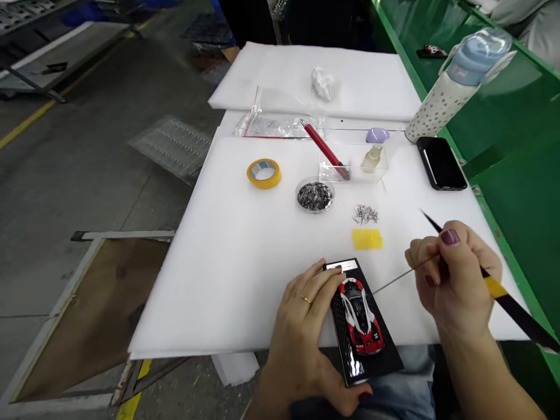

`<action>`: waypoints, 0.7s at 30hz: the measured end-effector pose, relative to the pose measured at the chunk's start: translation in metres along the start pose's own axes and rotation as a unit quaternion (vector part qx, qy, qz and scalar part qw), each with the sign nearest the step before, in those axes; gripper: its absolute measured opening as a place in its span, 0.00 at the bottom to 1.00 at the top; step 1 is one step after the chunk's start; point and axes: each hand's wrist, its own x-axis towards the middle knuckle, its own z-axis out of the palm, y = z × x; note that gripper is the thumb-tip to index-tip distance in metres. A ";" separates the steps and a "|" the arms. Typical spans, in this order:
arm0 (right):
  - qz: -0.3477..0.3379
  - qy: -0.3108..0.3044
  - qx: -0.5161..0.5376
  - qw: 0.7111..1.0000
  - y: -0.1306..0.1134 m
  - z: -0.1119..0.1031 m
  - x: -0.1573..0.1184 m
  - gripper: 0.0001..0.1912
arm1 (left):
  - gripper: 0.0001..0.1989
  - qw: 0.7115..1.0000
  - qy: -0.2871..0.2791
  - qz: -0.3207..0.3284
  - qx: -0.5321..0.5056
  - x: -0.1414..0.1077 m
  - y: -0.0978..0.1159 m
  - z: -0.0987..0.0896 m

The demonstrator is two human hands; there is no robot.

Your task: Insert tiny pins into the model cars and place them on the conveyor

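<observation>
A red, white and black model car (361, 318) sits on a black base (380, 356) at the table's front edge. My left hand (306, 326) grips this base along its left side, fingertips at the top end and thumb at the bottom. To the right, my right hand (455, 274) is closed around black tweezers (520, 309) with a yellow band and a thin dark rod (405, 274), whose tip points at the base's right side. Beyond the hands lie a yellow tape piece (367, 238), a small pile of thin black bits (366, 214) and a round dish of black bits (314, 196).
Farther back on the white table (210, 262) are a tape roll (263, 174), a red pen (324, 147) resting on a clear box (354, 169), a plastic bag (280, 124) and crumpled tissue (322, 83). A phone (441, 163) and a bottle (459, 81) stand at the right.
</observation>
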 end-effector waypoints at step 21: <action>0.022 0.038 0.011 0.999 0.005 -0.004 -0.008 0.20 | 0.58 1.000 0.025 -0.006 -0.009 -0.004 0.001 0.004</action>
